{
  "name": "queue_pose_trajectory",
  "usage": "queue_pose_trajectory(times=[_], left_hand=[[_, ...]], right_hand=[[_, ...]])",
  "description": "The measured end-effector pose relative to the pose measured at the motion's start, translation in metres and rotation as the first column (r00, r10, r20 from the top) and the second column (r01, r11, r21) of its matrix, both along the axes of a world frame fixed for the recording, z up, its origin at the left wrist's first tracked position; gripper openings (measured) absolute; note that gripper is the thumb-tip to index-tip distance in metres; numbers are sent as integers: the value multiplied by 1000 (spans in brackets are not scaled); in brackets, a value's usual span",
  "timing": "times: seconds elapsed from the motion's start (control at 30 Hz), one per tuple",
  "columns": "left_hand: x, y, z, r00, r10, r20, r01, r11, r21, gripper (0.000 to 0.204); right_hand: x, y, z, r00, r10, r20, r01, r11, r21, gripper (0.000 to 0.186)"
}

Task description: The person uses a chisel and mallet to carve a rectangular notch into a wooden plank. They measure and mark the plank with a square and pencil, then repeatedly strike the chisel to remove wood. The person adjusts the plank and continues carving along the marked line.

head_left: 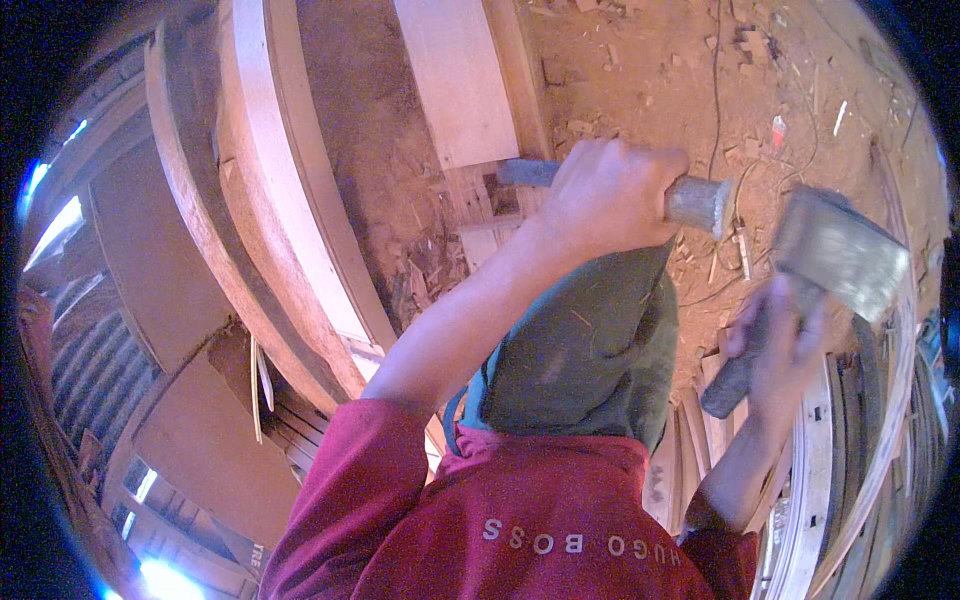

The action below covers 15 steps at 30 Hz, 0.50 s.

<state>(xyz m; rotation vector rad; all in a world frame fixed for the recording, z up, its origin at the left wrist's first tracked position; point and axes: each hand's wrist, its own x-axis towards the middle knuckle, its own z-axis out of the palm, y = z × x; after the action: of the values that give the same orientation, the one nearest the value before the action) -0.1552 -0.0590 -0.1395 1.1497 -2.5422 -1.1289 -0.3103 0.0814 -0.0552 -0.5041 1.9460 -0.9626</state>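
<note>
The shirt (540, 500) is showing deep red, with pale grey letters running across it. The cloth (590, 340) is looking dark grey-green, its edge brightening to turquoise. The chisel (697, 204) is appearing bluish grey, its butt rim turning whitish. The hammer (842, 252) is combining 2 tones: a grey head (its face is catching a silvery sheen) and a blackish handle. The ground (660, 85) is spreading orange-brown, mottled paler. A board (460, 80) is glowing pinkish cream, while corrugated metal (95, 375) is striping light and dark grey.
</note>
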Motion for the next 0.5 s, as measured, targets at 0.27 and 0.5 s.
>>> queue_pose_trajectory(times=[0.27, 0.5], left_hand=[[0, -3, -7, 997, -10, 74, 13, 999, -34, 23], [18, -3, -13, 994, 1, 114, 0, 1000, -13, 24]], right_hand=[[-2, -8, -5, 999, -12, 36, 11, 1000, 14, 16], [-4, -14, -18, 990, 142, 26, -143, 989, 47, 14]])
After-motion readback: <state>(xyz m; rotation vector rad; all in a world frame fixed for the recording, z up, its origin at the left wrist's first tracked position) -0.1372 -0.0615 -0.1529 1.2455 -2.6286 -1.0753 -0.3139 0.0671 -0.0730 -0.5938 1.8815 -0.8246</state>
